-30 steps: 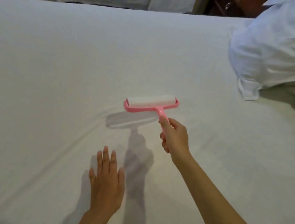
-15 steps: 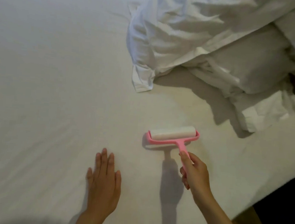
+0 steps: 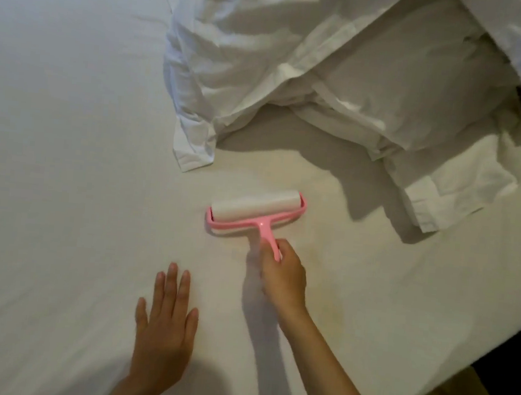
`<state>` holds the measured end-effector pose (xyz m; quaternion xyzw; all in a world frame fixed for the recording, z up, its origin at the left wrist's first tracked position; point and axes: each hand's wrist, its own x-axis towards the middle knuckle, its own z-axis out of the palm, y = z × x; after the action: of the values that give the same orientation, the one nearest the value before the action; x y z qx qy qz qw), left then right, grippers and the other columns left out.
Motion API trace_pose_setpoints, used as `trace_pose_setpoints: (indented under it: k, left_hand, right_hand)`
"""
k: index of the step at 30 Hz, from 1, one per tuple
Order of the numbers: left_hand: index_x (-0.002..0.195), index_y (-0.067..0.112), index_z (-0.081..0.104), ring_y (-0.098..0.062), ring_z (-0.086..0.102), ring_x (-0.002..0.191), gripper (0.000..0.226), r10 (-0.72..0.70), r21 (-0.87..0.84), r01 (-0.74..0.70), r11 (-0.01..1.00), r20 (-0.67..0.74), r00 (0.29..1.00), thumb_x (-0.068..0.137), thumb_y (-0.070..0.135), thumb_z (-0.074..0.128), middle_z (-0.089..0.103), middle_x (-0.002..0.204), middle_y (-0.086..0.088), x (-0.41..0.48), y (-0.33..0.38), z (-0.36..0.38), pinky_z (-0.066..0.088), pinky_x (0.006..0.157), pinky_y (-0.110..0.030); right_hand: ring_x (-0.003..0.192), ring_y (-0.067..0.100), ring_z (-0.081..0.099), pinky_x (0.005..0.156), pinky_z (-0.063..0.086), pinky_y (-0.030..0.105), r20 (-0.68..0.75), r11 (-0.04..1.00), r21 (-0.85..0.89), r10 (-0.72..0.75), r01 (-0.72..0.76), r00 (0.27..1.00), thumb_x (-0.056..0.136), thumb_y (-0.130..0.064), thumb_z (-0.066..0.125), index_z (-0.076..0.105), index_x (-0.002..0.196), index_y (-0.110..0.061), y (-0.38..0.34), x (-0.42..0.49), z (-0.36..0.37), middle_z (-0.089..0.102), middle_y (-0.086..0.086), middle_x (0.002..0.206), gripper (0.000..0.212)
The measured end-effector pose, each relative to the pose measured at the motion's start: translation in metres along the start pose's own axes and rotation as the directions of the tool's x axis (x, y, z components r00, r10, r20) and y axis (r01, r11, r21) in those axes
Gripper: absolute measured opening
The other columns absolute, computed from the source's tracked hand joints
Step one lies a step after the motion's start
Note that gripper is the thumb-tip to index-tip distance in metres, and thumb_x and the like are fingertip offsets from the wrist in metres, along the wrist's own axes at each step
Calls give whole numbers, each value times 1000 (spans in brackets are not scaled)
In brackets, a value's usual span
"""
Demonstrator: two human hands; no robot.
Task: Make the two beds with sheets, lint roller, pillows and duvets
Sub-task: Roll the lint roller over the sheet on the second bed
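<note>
1. Right now I am on the lint-rolling step. My right hand (image 3: 282, 273) is curled round the pink handle of the lint roller (image 3: 254, 212), and its white drum lies on the sheet (image 3: 68, 149), toward the bed's right edge.
2. My left hand (image 3: 164, 324) lies flat on the sheet by the near edge, fingers straight, grasping nothing. It is to the left of the roller and apart from it.
3. A heap of white bedding (image 3: 249, 54) sits toward the far right corner, near the roller but not touching it. It is probably pillows and a duvet, though I cannot sort the folds.
4. Next, I judge, comes an even stroke with the drum level, my flat palm holding the cloth taut. That heap needs shifting before I can roll beneath it.
</note>
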<state>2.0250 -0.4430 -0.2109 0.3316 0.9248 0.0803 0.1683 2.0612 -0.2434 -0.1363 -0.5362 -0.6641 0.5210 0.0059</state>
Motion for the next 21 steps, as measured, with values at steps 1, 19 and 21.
trace_pose_setpoints:
  k: [1,19,21]
  left_hand:
    - [150,13,18,-21,5,146,57,5,17,-5,1000,5,1000,100,39,5,18,157,-11,0,0,2,35,96,-59]
    - [145,17,-21,-16,-32,138,72,-152,-30,173,984,345,926,89,56,1,-37,146,6,-81,-2,-19,0,114,-52]
    - [146,20,-21,-18,-28,141,65,-168,-34,204,978,447,879,100,43,18,-40,144,7,-128,-8,-29,2,114,-53]
  right_hand:
    - [77,29,60,72,50,38,13,1000,13,-16,16,1000,91,-44,45,51,72,-23,-18,23,7,62,1,75,29]
    - [59,21,52,56,38,32,4,979,11,205,-205,979,90,-40,54,54,74,-25,168,-184,-32,53,-1,59,22]
    - [55,19,47,54,33,30,-13,966,51,254,-253,967,91,-35,56,56,70,-19,175,-217,-42,50,-1,55,26]
